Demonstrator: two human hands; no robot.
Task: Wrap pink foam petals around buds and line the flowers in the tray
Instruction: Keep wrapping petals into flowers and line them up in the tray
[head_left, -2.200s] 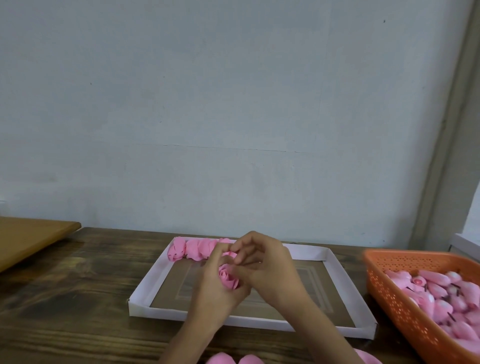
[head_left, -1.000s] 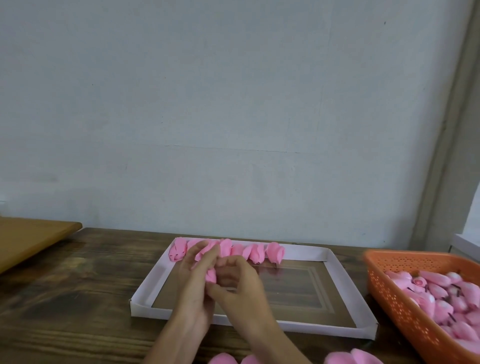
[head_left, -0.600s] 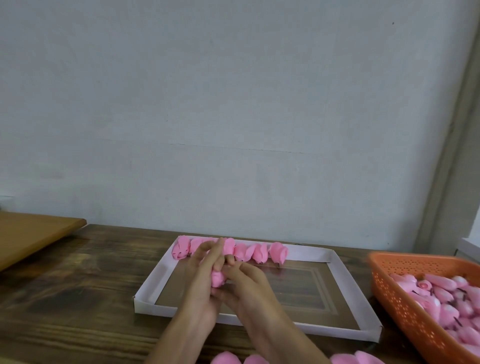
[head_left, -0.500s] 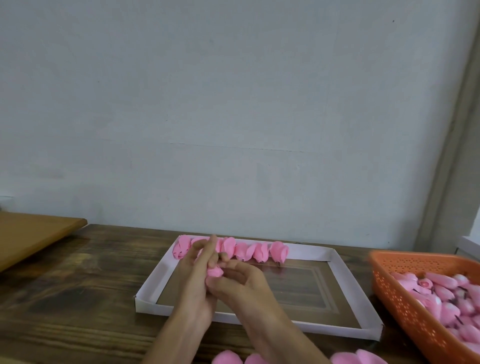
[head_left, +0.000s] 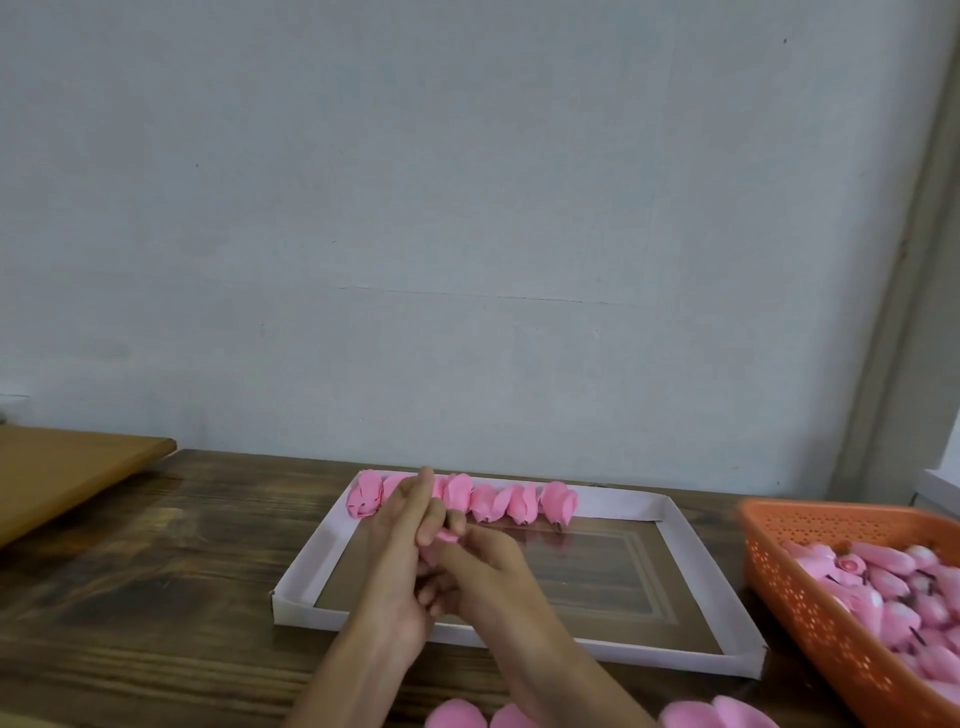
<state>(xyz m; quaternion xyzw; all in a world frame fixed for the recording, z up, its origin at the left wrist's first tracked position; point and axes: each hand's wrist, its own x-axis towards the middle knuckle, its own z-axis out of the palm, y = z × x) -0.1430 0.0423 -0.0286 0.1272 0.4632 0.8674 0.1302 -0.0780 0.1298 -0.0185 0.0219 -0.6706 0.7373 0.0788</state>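
I see the pale wall (head_left: 467, 208) filling most of my view, and under it the dark wooden desk (head_left: 156, 597) running across the bottom. On the middle of the desk lies the white-rimmed tray (head_left: 311, 551), its brown floor mostly bare. At the desk's right edge stands an orange perforated basket (head_left: 810, 613), cut off by the frame and heaped with pink buds (head_left: 909, 587). At the far left corner a light wooden board (head_left: 62, 478) overlaps the desk's edge.

Both forearms come up from the near edge and meet over the left half of the tray. The left hand (head_left: 400, 561) stands on edge with its fingers stretched up and close together, and the right hand (head_left: 483, 571) is curled in against it. Between them they pinch a small pink foam flower (head_left: 448, 537), of which I can see only a sliver above the knuckles. I cannot tell whether it touches the tray floor.

Along the tray's far rim a row of finished flowers (head_left: 519, 501) lies side by side, starting in the far left corner and reaching about halfway across. The left fingertips cover part of that row.

At the desk's near edge, on either side of the right forearm, loose pink petals (head_left: 457, 717) poke into the frame, partly cropped.
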